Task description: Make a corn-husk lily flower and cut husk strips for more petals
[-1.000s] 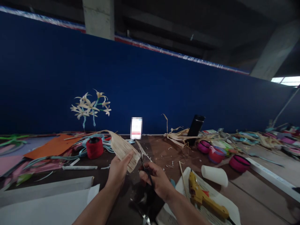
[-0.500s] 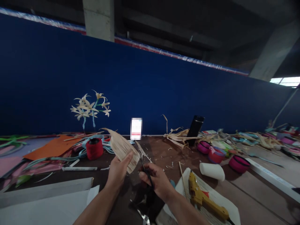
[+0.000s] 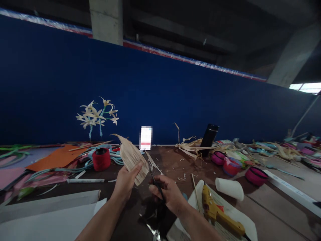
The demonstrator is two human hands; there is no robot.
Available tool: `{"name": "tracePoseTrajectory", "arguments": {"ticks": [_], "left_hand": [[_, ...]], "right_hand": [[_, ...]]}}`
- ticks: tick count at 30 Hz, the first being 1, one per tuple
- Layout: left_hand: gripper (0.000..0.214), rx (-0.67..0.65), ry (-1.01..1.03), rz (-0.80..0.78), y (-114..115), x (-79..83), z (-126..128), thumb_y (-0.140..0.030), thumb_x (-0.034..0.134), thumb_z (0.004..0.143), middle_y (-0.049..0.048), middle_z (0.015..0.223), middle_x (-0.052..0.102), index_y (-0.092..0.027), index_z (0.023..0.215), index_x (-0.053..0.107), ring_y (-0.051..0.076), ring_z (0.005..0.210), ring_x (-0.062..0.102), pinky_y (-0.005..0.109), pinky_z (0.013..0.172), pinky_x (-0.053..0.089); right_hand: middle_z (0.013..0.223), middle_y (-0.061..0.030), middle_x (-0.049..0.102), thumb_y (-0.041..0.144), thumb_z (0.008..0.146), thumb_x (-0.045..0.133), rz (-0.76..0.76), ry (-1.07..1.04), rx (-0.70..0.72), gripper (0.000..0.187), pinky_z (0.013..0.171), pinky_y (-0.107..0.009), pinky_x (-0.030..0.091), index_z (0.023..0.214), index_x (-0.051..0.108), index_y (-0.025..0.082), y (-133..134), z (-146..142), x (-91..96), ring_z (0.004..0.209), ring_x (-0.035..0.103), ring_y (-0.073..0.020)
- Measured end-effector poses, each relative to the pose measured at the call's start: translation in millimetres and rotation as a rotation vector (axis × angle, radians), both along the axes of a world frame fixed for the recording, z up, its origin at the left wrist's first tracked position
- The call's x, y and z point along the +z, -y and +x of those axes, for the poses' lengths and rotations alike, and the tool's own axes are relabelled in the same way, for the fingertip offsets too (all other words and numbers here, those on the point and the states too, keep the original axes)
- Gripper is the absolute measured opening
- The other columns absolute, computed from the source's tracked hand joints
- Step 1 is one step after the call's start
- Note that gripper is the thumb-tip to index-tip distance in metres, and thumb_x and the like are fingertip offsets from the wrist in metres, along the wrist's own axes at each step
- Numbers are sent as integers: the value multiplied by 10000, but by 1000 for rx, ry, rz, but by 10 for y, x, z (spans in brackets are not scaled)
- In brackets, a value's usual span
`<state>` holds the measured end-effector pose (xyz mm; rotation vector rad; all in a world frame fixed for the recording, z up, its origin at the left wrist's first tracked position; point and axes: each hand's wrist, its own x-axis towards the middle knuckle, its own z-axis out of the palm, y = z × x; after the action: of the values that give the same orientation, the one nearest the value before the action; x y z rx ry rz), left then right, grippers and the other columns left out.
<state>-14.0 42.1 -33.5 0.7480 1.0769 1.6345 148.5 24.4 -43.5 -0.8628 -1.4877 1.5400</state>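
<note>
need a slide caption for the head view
The left hand holds a pale husk beside dark scissors in the right hand; a yellow glue gun lies nearby.

Room over the tabletop (image 3: 171, 158) beyond the right hand (image 3: 168, 191); obstacles rightward: glue gun (image 3: 213, 210), white cup (image 3: 229, 188).

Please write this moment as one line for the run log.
left hand: holds dried husk | right hand: holds scissors near husk's edge | nearby: yellow glue gun on paper; white cup on its side
</note>
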Motion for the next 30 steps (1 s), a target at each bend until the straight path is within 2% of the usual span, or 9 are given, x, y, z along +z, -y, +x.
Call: {"name": "tracePoseTrajectory", "arguments": {"ticks": [5,13,25,30], "left_hand": [[467,-17,-18,-6,-11,-27,-13,-391,786,570,83,720,719,-96,911,664,191,596,660,288,586,527],[442,-33,28,19,11,-17,-31,-364,772,598,91,767,723,-92,925,650,207,644,672,302,616,527],[492,-5,-288,4,36,-1,-67,-452,719,625,122,842,725,-89,954,665,237,714,666,296,610,513],[519,-1,-344,15,20,-17,-84,-462,702,638,135,873,723,-82,989,661,255,761,667,302,636,509]], "right_hand": [[572,49,530,463,649,747,8,11,-7,436,462,-191,343,881,592,129,-10,1,15,467,449,-61],[550,49,533,538,590,750,-29,46,-31,497,489,-196,338,829,586,135,73,-12,178,498,432,-67],[585,38,532,535,604,743,-25,94,-16,499,502,-211,353,856,591,132,43,10,136,511,455,-79],[563,45,513,511,627,739,0,101,-12,457,488,-210,339,850,601,137,23,17,65,494,439,-76]]}}
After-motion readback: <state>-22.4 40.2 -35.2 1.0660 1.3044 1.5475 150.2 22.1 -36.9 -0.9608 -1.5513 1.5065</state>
